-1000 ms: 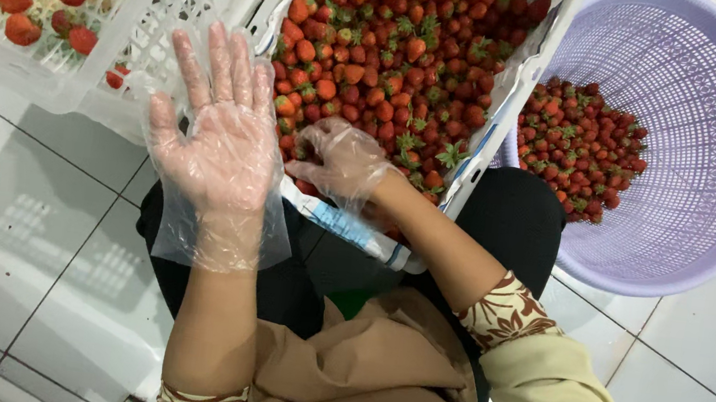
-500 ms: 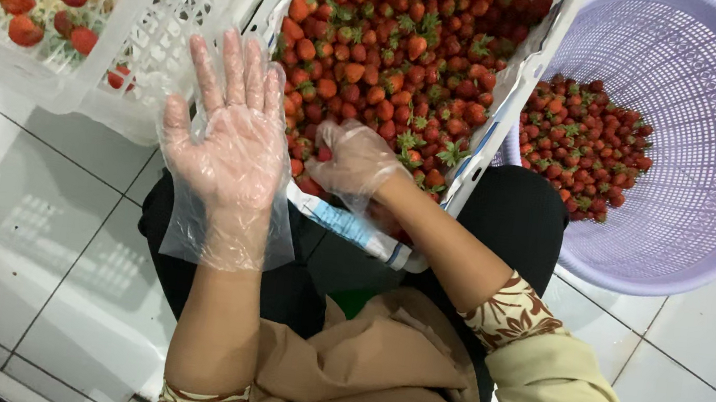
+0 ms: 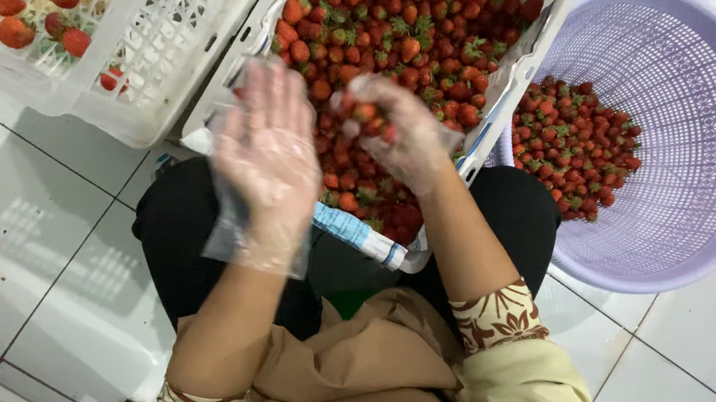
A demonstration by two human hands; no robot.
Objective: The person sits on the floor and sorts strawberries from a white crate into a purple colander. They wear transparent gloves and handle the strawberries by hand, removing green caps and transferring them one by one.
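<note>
Both my hands wear loose clear plastic gloves. My left hand (image 3: pixel 269 155) is blurred, its fingers spread, over the near left corner of the white crate (image 3: pixel 263 27) heaped with red strawberries (image 3: pixel 405 27). My right hand (image 3: pixel 401 134) is curled over the pile in the crate's near middle and has a few strawberries (image 3: pixel 366 114) in its fingers.
A lilac plastic basket (image 3: pixel 710 106) at the right holds smaller strawberries (image 3: pixel 573 145). A second white latticed crate (image 3: pixel 138 41) at the upper left holds a few strawberries. White tiled floor lies around my dark-trousered knees.
My left hand has moved right and forward toward the crate, now blurred. My right hand has lifted from the crate's near edge with strawberries in its fingers.
</note>
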